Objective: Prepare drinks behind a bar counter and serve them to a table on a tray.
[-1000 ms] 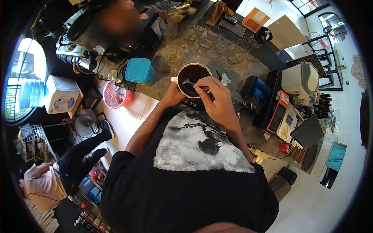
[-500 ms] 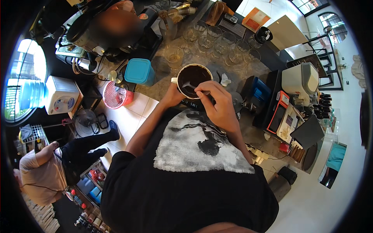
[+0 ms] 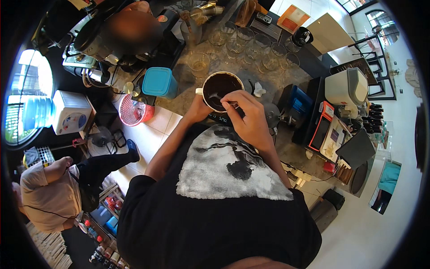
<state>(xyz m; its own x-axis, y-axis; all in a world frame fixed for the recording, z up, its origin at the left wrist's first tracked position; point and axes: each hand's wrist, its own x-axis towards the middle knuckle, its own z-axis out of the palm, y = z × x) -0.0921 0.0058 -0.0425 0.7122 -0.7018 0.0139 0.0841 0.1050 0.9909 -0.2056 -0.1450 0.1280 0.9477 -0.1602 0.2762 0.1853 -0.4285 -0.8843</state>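
A white mug (image 3: pixel 204 95) with a handle on its left holds something dark brown. My left hand (image 3: pixel 199 110) is closed round the mug's near left side, just under the handle; some of its fingers are hidden behind the mug. Above the mug's near right rim, my right hand (image 3: pixel 249 114) pinches a spoon (image 3: pixel 214 96), whose bowl end lies in the dark contents. The mug appears to rest on a dark kitchen scale (image 3: pixel 219 118) with a lit display, mostly hidden beneath it.
Several clear glasses (image 3: pixel 257 48) stand beyond the mug, with a single glass (image 3: pixel 198 65) nearer. A lidded blue container (image 3: pixel 159 82) sits to the left. At right are a dark blue machine (image 3: pixel 299 103) and a red-edged device (image 3: pixel 321 127). Another person (image 3: pixel 49 193) is at lower left.
The spoon and my right hand have shifted slightly left and down within the mug. My left hand keeps its hold. The other person at lower left has moved a little.
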